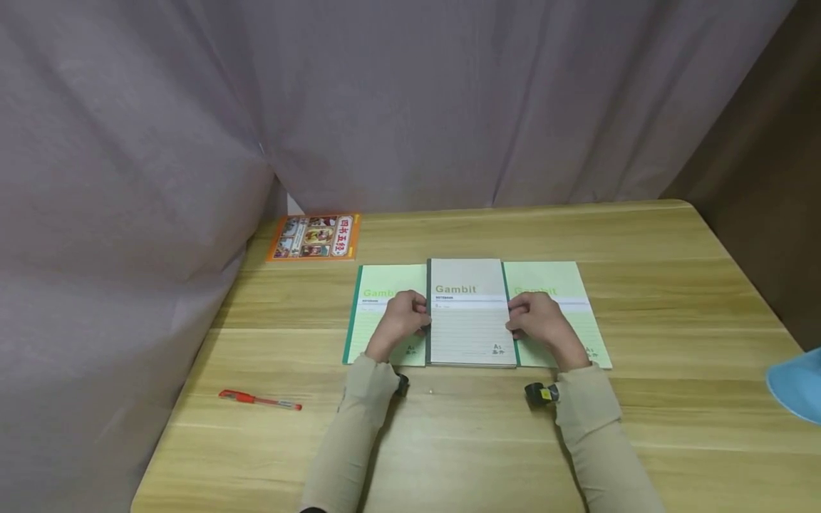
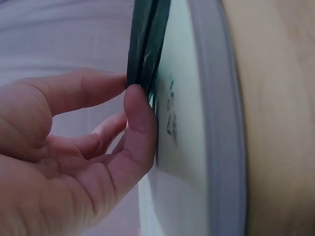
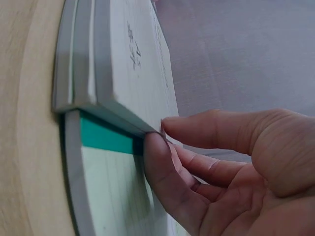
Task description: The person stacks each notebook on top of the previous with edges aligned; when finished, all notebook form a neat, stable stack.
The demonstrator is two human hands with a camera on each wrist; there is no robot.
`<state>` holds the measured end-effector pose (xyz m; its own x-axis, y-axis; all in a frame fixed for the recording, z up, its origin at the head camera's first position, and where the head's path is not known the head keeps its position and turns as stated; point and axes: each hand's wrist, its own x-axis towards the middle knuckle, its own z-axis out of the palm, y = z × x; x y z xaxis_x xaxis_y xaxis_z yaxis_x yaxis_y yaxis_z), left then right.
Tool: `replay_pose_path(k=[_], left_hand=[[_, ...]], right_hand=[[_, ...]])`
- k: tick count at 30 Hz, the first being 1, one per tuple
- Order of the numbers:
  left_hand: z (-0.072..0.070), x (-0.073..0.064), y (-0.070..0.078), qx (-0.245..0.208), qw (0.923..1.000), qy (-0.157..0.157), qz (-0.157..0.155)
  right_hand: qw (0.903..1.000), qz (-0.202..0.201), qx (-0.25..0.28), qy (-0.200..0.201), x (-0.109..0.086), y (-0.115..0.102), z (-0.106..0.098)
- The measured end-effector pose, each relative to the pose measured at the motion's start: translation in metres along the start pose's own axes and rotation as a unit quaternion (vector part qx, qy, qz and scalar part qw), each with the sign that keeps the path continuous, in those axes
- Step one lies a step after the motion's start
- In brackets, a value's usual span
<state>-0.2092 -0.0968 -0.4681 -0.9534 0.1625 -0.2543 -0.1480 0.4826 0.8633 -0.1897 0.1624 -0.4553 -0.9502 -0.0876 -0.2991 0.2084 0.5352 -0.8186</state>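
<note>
While the grey notebook [image 1: 471, 328] lay midway between the worktop's [image 1: 693, 320] left and right edges, the left hand [image 1: 405, 318] and right hand [image 1: 541, 318] pinched its opposite sides; an even, light grip seemed best, sparing the left green notebook [image 1: 372, 313] and right green notebook [image 1: 574, 306] flanking it.

Room on table [image 1: 693, 320] right of notebooks [image 1: 471, 324]; red pen [image 1: 259, 400], orange book [image 1: 314, 236] obstruct left.

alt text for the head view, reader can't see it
A person's left hand and right hand pinch opposite sides of a grey Gambit notebook, between a left green notebook and a right green notebook on a wooden table. To the left lie an orange book, farther back, and a red pen, nearer.
</note>
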Motion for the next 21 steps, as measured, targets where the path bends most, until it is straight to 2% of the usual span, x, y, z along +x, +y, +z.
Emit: replay_pose_path(k=[13, 21], left_hand=[[0.0060, 0.0001, 0.0022, 0.033, 0.9993, 0.017, 0.000], [0.0031, -0.0018, 0.0016, 0.013, 0.9996, 0.023, -0.008]], right_hand=[[0.9998, 0.003, -0.020, -0.001, 0.0018, -0.0001, -0.0031], [1.0000, 0.002, 0.002, -0.004, 0.0018, 0.0004, -0.0053]])
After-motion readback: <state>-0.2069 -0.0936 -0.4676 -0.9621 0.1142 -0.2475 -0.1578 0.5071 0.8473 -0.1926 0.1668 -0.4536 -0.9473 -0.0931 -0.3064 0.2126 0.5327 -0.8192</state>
